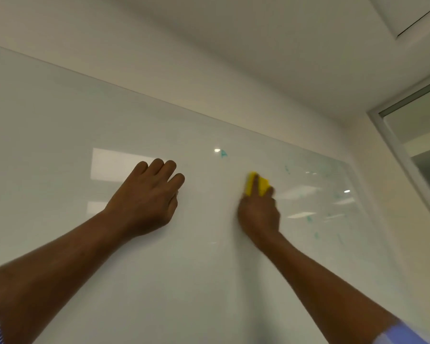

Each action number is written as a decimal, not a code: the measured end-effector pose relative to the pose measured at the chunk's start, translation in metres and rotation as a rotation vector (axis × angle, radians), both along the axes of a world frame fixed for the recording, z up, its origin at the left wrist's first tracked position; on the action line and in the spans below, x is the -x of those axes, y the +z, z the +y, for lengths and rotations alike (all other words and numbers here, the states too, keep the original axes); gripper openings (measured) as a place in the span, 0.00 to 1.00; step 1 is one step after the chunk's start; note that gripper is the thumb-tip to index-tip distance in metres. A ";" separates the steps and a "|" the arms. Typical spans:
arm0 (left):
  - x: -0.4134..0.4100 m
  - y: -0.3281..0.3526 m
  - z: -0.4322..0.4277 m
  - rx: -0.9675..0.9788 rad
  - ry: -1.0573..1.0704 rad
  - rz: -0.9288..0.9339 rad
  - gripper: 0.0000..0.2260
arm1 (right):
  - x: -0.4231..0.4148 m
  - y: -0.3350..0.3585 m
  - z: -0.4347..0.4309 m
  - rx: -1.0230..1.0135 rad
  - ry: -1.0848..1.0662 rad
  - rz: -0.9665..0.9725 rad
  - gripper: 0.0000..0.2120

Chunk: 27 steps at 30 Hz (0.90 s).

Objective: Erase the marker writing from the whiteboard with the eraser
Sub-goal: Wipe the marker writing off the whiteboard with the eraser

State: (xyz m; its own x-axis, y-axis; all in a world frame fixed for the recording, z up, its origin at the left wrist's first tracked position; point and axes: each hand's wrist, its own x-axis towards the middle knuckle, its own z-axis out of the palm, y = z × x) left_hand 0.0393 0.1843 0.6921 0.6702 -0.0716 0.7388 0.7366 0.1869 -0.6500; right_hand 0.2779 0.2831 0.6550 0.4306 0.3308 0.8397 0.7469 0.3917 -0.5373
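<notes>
the left hand (147,197) is lying flat against the glossy whiteboard (60,125), fingers pressed together, both forearms running off the bottom edge. just right, the blurred right hand (258,212) is gripping a yellow eraser (257,183) against the board, mostly hiding it. faint teal marker traces (224,153), too smeared to read, are trailing toward a window frame (392,145).

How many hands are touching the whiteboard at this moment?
2. The left hand lies flat on the whiteboard, left of centre. The right hand presses a yellow eraser against it, nearer the faint green marks.
</notes>
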 end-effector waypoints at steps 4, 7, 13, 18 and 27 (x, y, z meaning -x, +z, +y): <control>-0.004 0.001 -0.001 0.000 0.027 -0.012 0.06 | 0.036 0.001 -0.019 -0.456 0.010 -0.687 0.33; -0.006 0.000 -0.002 0.013 0.049 -0.017 0.07 | -0.003 0.030 -0.008 -0.525 -0.063 -0.953 0.32; -0.008 -0.002 -0.002 0.028 0.049 -0.041 0.04 | -0.028 0.085 0.010 -0.086 -0.059 -0.097 0.30; -0.005 0.001 -0.003 -0.003 0.052 -0.051 0.04 | 0.030 0.087 -0.014 -0.319 -0.027 -0.341 0.31; -0.016 -0.028 0.004 0.024 0.051 -0.166 0.08 | -0.046 0.058 0.027 -0.288 -0.174 -0.262 0.31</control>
State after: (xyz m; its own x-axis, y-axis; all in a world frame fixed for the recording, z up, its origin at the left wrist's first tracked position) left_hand 0.0550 0.1887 0.6639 0.5414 -0.0216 0.8405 0.8240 0.2121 -0.5254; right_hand 0.3237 0.3102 0.7125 0.2191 0.0084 0.9757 0.9119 0.3538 -0.2078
